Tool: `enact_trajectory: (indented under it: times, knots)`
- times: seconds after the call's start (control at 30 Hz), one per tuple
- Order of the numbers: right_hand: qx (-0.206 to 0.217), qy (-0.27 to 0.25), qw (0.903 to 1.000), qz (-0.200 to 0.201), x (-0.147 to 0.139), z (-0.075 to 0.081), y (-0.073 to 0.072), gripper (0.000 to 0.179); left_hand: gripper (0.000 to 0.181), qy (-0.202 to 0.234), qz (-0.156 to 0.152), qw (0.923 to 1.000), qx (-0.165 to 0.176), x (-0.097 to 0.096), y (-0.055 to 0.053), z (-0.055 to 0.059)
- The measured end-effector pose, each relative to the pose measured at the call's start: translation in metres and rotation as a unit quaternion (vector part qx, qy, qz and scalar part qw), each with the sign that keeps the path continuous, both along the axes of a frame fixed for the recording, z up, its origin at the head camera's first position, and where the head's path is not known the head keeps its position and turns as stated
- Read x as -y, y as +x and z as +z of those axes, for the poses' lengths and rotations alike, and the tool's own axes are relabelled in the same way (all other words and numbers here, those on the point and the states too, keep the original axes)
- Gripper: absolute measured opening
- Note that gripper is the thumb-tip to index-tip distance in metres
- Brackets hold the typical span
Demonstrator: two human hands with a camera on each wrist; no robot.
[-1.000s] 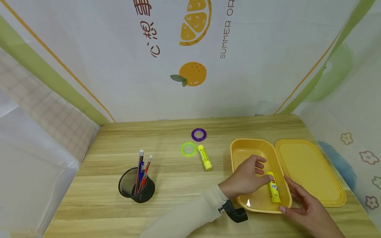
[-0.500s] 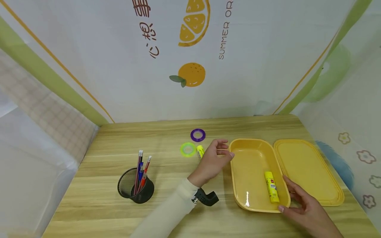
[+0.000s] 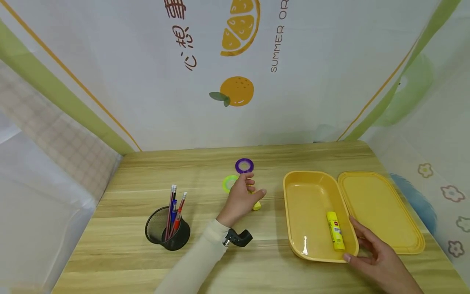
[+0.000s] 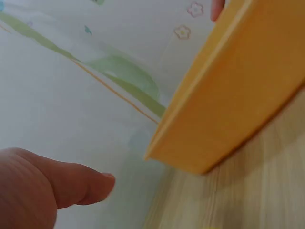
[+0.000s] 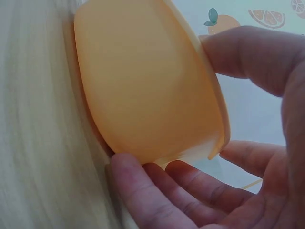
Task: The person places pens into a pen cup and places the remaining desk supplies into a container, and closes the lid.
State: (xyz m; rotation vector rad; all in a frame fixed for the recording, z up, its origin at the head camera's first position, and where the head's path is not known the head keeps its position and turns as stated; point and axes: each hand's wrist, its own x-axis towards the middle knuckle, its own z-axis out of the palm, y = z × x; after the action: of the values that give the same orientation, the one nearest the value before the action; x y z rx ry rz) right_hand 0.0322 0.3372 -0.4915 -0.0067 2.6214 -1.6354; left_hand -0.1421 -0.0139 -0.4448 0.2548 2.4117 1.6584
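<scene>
Yellow cylindrical glue stick [image 3: 257,206] on the wood-grain table [image 3: 271,253], mostly hidden behind the left hand [image 3: 239,201]; 1 end shows below the thumb. Left fingers loosely bent, thumb apart; can't tell if they touch it. Right hand [image 3: 380,255] grips the yellow-orange plastic box [image 3: 304,204] at a corner. 1 similar labelled stick [image 3: 335,231] lies inside.

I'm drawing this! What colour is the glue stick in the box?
The glue stick is mostly yellow, best seen in the head view.
</scene>
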Motion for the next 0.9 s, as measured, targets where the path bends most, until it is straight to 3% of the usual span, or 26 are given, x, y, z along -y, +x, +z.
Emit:
enact_trajectory:
  times: [0.17, 0.47, 0.63, 0.9]
  knots:
    - [0.015, 0.007, 0.9998, -0.009, -0.001, 0.0, -0.001, 0.09, 0.078, -0.037, 0.021, 0.999, -0.014, 0.003, -0.003, -0.008]
    - [0.009, 0.002, 1.0, -0.003, 0.001, 0.002, 0.001, 0.091, 0.085, -0.09, 0.064, 0.9939, -0.011, 0.0, -0.004, -0.018]
    - [0.005, 0.004, 1.0, -0.005, 0.001, 0.0, 0.0, 0.091, 0.09, -0.11, 0.071, 0.9912, -0.018, -0.004, -0.004, -0.023]
    - [0.009, 0.023, 0.9996, -0.012, 0.0, -0.001, 0.0, 0.09, 0.091, -0.135, 0.057, 0.9891, -0.018, -0.012, -0.004, -0.025]
